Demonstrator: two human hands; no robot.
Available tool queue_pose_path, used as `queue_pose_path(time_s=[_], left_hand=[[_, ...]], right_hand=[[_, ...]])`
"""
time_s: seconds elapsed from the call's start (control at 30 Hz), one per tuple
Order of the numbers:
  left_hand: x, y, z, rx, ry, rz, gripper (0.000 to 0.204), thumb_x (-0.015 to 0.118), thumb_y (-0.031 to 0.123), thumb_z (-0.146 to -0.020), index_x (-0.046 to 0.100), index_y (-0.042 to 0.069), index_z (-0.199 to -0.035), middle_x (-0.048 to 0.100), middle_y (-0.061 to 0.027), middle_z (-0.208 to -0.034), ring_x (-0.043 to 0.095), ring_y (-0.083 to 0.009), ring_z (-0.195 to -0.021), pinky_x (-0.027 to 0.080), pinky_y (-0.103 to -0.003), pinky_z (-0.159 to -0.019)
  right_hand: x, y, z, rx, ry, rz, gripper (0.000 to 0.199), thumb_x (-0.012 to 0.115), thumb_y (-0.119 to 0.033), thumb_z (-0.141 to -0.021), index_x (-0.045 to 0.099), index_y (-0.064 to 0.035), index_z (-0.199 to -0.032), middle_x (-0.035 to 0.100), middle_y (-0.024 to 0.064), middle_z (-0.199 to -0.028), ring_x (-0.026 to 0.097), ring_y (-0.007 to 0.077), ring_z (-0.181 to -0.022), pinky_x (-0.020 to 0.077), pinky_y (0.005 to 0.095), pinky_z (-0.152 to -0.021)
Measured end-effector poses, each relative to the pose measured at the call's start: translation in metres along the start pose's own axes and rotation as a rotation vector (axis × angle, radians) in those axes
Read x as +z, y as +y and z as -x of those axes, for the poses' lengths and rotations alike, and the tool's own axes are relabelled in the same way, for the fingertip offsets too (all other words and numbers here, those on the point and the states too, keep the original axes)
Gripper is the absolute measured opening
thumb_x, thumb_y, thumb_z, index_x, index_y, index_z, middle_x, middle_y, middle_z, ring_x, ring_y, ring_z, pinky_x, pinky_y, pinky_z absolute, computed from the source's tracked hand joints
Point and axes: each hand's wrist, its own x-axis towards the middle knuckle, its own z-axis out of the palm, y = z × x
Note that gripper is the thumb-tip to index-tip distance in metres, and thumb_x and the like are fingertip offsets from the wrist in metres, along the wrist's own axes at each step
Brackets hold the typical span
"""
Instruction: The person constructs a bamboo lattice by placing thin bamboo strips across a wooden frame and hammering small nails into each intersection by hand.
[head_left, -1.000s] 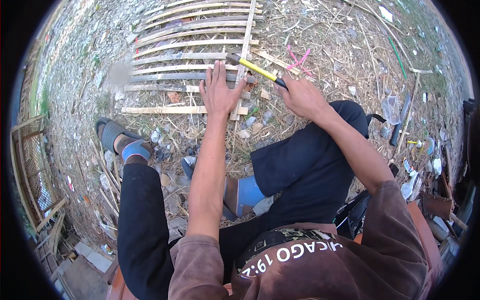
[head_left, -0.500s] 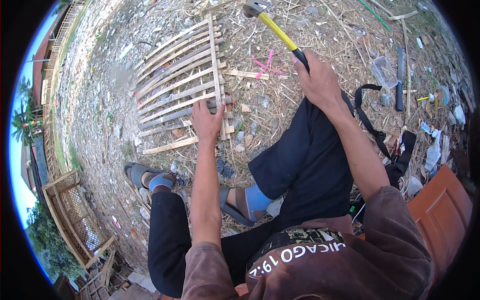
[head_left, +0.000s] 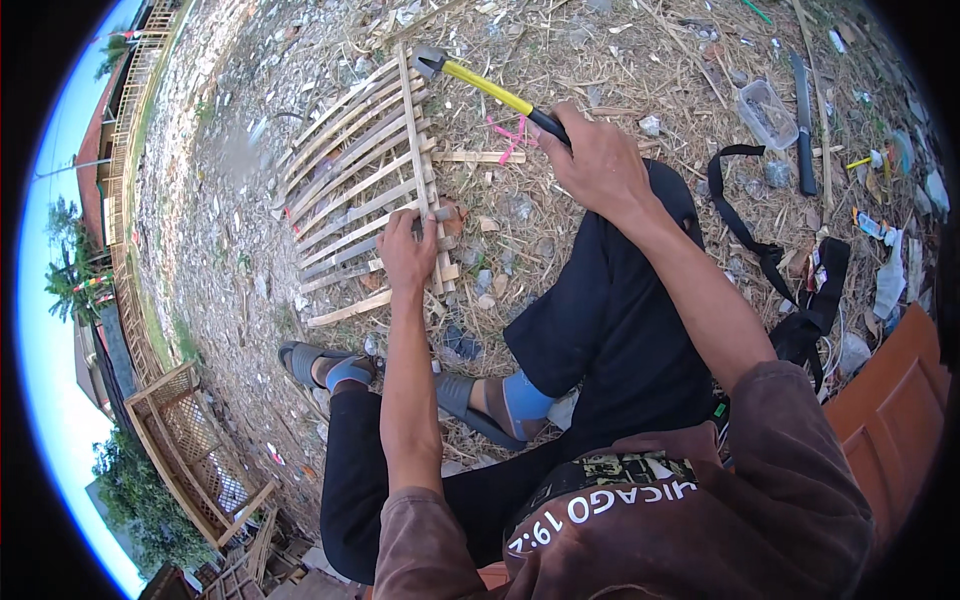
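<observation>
My right hand (head_left: pixel 600 165) is closed round the black grip of a claw hammer (head_left: pixel 490 88) with a yellow shaft. The hammer's head points to the left, raised near the far part of a slatted wooden panel (head_left: pixel 365 150). This panel lies on the ground, its several thin slats joined by a long crosspiece (head_left: pixel 413 130). My left hand (head_left: pixel 405 250) is closed on a greyish slat at the near part of the panel, thumb against the crosspiece. Whether a nail is under those fingers cannot be made out.
Dry straw and stones cover the ground. On the right lie a clear plastic box (head_left: pixel 767 115), a long knife (head_left: pixel 803 125) and a black strap (head_left: pixel 735 215). Pink strips (head_left: pixel 510 138) lie beyond the panel. A lattice frame (head_left: pixel 200 450) stands at the left, an orange-brown board (head_left: pixel 890 390) at the right.
The hammer and my right hand have moved left and a little lower, the head now near the crosspiece. My left hand stays on the panel. The whole view has shifted slightly.
</observation>
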Motion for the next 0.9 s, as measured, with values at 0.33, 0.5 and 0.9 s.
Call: queue_pose_path(time_s=[0.33, 0.5, 0.9], left_hand=[[0.004, -0.007, 0.015, -0.022, -0.065, -0.025, 0.033, 0.07, 0.034, -0.09, 0.07, 0.006, -0.107, 0.067, -0.0109, -0.108, 0.062, -0.0306, -0.105, 0.043, -0.043, -0.091], [-0.001, -0.012, 0.01, -0.011, 0.045, 0.008, 0.062, 0.072, 0.045, -0.088, 0.056, 0.005, -0.132, 0.065, -0.0158, -0.12, 0.059, -0.0346, -0.115, 0.041, -0.047, -0.099], [0.0, -0.032, 0.005, -0.119, -0.098, -0.027, 0.05, 0.052, 0.048, -0.1, 0.059, 0.014, -0.135, 0.056, -0.0068, -0.141, 0.049, -0.028, -0.134, 0.036, -0.052, -0.109]], right_hand=[[-0.007, 0.004, -0.005, 0.048, -0.067, -0.078, 0.031, 0.058, -0.032, -0.097, 0.061, -0.0034, -0.106, 0.063, 0.0193, -0.065, 0.066, 0.0402, -0.064, 0.049, 0.0518, -0.062], [-0.056, 0.003, 0.007, 0.054, 0.038, -0.119, 0.029, 0.061, -0.031, -0.098, 0.063, -0.0027, -0.103, 0.062, 0.0158, -0.065, 0.064, 0.0332, -0.06, 0.0456, 0.0435, -0.059], [-0.106, 0.169, 0.142, 0.33, 0.323, 0.101, 0.037, 0.059, -0.032, -0.102, 0.062, 0.0041, -0.11, 0.057, 0.0062, -0.078, 0.052, 0.0147, -0.072, 0.0435, 0.0315, -0.069]])
